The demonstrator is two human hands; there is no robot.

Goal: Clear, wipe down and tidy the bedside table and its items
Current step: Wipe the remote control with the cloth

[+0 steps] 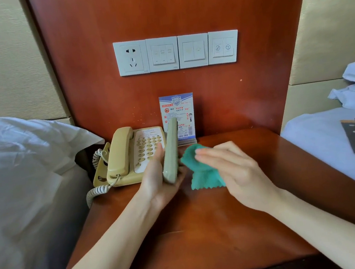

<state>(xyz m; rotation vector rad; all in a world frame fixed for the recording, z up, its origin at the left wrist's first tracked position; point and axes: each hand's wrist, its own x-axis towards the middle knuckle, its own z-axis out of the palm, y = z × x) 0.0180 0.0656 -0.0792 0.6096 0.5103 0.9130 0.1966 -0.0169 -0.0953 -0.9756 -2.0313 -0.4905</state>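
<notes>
Over the bedside table [203, 229], beige telephone [131, 156] at its back left, the left hand [159, 179] grips a grey remote [171, 152] on edge, fingers curled round it. Just beside it, the right hand [234, 170] holds a bunched green cloth [201, 171], fingers bent over it.

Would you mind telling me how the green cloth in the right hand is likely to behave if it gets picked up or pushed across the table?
The green cloth looks floppy: it bunches under the right hand and droops in folds. It is probably light, since the fingers carry it loosely. Pushed along the glossy bedside table, it would likely crumple rather than slide flat.
</notes>
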